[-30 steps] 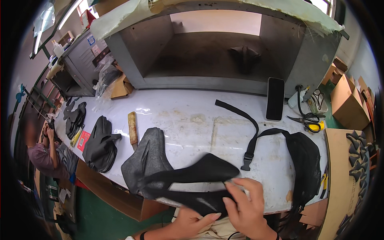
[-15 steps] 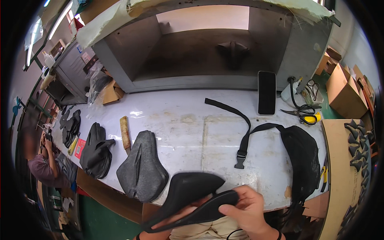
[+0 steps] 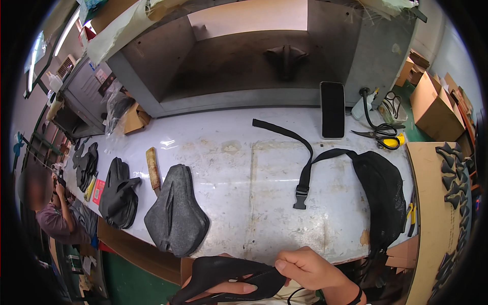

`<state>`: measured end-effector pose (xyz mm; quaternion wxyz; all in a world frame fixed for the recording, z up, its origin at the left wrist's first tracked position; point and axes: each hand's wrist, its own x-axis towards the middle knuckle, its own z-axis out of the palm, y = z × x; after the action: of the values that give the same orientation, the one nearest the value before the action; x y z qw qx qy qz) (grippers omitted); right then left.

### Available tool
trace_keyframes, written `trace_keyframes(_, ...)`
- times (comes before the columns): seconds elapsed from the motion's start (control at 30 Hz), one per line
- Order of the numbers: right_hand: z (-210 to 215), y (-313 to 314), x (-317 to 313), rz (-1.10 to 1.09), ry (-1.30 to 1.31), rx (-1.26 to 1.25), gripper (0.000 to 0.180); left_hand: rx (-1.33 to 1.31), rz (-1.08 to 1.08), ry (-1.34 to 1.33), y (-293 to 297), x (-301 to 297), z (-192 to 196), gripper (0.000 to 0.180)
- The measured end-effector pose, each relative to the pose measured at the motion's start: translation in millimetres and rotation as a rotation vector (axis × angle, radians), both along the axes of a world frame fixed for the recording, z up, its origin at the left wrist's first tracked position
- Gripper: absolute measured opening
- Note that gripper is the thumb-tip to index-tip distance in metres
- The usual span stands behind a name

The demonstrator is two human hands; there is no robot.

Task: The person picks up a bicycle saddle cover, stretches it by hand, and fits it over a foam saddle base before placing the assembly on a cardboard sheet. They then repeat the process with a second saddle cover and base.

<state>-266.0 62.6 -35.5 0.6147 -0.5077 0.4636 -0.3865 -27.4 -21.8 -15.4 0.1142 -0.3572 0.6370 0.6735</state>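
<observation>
A black bicycle saddle (image 3: 216, 268) with a long central opening is held low in front of me, at the near table edge. Fingers of my left hand (image 3: 235, 287) show through that opening; the rest of this hand is hidden beneath the saddle, which it grips. My right hand (image 3: 311, 270) pinches the saddle's right end between thumb and bent fingers. On the table just beyond lies a grey saddle-shaped cover (image 3: 177, 213) with a folded slit down its middle. Left of it rests a pile of dark grey covers (image 3: 119, 195).
A wooden-handled tool (image 3: 153, 168) lies beside the grey cover. To the right are a black waist bag (image 3: 378, 195) with strap and buckle, a phone (image 3: 332, 111), and scissors (image 3: 378, 135). A metal box (image 3: 244, 96) spans the back; a cardboard-topped surface (image 3: 427, 203) stands right.
The saddle has come down and turned, lying lower and flatter. My right hand has shifted from a wide hold to a pinch at its end. The whole view has tilted slightly.
</observation>
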Motion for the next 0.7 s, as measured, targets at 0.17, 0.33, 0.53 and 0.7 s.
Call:
trace_keyframes(0.17,-22,4,2,0.026,-0.298,0.23,0.028,0.14,0.168,0.114,7,-16,-6,0.031)
trace_keyframes(0.33,-28,0,16,-0.128,-0.638,0.407,0.041,-0.004,0.553,0.155,28,-32,43,0.026)
trace_keyframes(0.53,-10,8,26,-0.389,0.052,-0.231,0.025,-0.045,0.585,0.278,34,-37,54,0.028)
trace_keyframes(0.7,-2,7,19,-0.319,0.29,-0.378,0.018,-0.052,0.363,0.274,18,-18,-4,0.025)
